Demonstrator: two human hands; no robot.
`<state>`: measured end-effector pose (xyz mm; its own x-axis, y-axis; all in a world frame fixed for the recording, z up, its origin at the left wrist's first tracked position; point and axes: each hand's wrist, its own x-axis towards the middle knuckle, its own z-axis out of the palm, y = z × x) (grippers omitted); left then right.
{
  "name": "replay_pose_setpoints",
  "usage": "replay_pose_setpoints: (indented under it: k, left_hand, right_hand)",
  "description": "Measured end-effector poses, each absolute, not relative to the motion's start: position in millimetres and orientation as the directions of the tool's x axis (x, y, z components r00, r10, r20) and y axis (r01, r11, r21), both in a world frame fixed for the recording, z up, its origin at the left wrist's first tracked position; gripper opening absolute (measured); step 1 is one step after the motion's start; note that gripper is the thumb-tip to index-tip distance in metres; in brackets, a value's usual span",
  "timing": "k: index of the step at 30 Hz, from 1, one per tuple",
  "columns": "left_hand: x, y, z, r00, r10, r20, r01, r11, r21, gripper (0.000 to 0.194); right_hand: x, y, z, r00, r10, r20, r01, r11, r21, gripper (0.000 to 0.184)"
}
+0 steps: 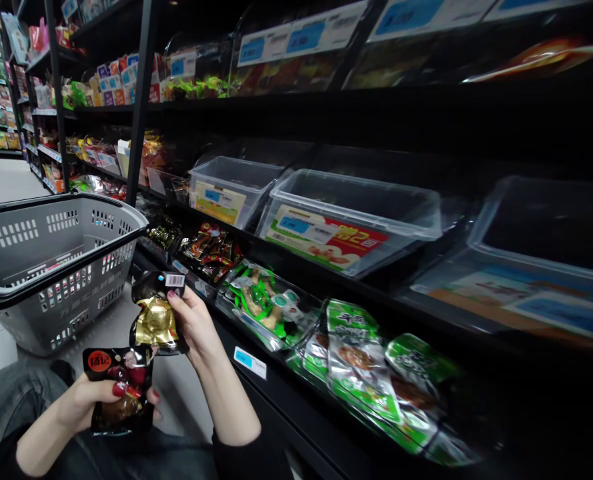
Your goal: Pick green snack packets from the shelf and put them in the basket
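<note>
My left hand [93, 399] is closed on a black snack packet [126, 393] with a red round logo and a picture of brown food, held upright low in front of me. Just above and to its right, my right hand [199, 327] grips a second black snack packet [156, 319] by its edge. That one has a gold middle and a white barcode label at the top corner. The two packets are close to each other, above my lap. Red nails show on both hands.
A grey shopping basket [76, 287] stands on the floor at left. The low shelf holds dark packets [211, 250], green packets [261, 297] and green-silver packets [361, 360]. Above are clear plastic bins [356, 193]. A black shelf post [141, 100] rises beyond the basket.
</note>
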<state>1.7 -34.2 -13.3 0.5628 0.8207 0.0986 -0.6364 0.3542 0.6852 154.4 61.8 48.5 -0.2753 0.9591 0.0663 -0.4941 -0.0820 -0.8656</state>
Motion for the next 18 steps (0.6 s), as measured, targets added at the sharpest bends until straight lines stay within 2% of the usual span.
replay_pose_setpoints:
  k: [3,6,9,12,15,17,18]
  left_hand:
    - [0,-31,-19,0.543,0.834,0.099,-0.654,0.346,0.673,0.029]
    - [-1,-27,-24,0.597,0.790,0.143,-0.685,0.409,0.603,0.037]
    - [1,-27,-27,0.726,0.651,0.221,-0.655,0.558,0.509,0.050]
    - [5,-30,-31,0.770,0.600,0.218,-0.615,0.605,0.506,0.053]
    - [10,-35,-35,0.735,0.668,0.116,-0.596,0.556,0.579,0.046]
    - [14,-36,-35,0.729,0.682,0.052,-0.555,0.546,0.628,0.042]
    - [15,-36,-34,0.722,0.691,0.034,-0.541,0.533,0.651,0.040]
  right_hand:
    - [164,61,57,-0.312,0.935,0.168,-0.519,-0.019,-0.854,0.019]
    - [168,59,64,-0.356,0.898,0.258,-0.656,-0.044,-0.753,0.020]
    - [162,55,66,-0.421,0.864,0.277,-0.809,-0.220,-0.546,0.032]
    - [150,49,62,-0.553,0.797,0.241,-0.799,-0.427,-0.423,0.041]
    - [137,44,51,-0.669,0.720,0.185,-0.709,-0.542,-0.452,0.045]
    - [131,44,42,-0.722,0.678,0.139,-0.632,-0.565,-0.531,0.048]
    - [130,45,39,-0.717,0.689,0.106,-0.598,-0.528,-0.603,0.050]
